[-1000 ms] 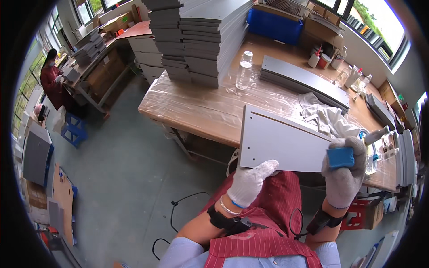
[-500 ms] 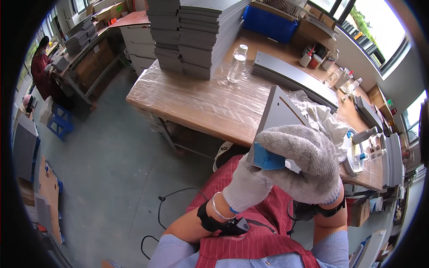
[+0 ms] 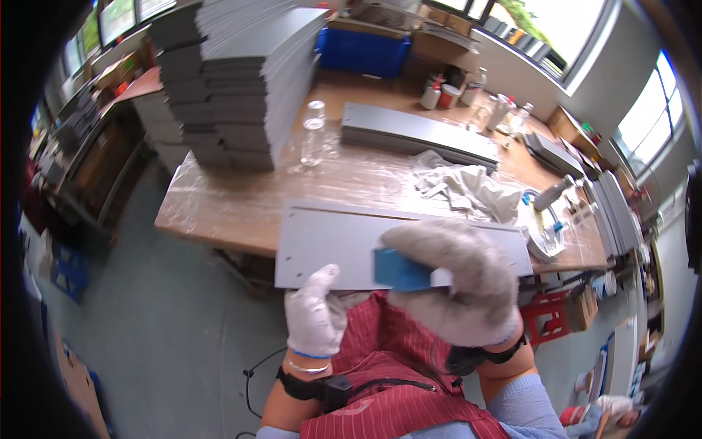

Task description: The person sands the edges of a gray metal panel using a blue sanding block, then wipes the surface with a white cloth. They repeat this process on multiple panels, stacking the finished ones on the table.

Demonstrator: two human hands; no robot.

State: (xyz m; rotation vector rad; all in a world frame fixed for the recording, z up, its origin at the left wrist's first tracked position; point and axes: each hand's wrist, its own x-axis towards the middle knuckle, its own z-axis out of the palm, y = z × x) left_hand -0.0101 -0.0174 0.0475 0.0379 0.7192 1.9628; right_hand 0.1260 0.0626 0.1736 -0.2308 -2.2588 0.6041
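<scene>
A flat grey panel (image 3: 329,238) lies across in front of me, with small holes near its left end and a narrow slot along its far edge. My left hand (image 3: 316,314), in a white glove, grips the near left edge, its thumb on top and the other fingers out of sight below. In its grey-stained knit glove, my right hand (image 3: 461,282) is closed round a small blue block (image 3: 401,271) over the middle of the panel. Whether the block is pressed on the surface I cannot tell.
Tall stacks of grey panels (image 3: 234,110) stand on the film-covered table (image 3: 219,201), beside a clear bottle (image 3: 312,135). Farther right are a low panel pile (image 3: 417,135), a white cloth (image 3: 468,190) and a tray (image 3: 541,238) of bottles. A red stool (image 3: 547,318) stands below.
The panel has turned from a steep, end-on tilt to lying broadside before me. My left hand has moved left, away from my right hand, to its near edge. My view has shifted right.
</scene>
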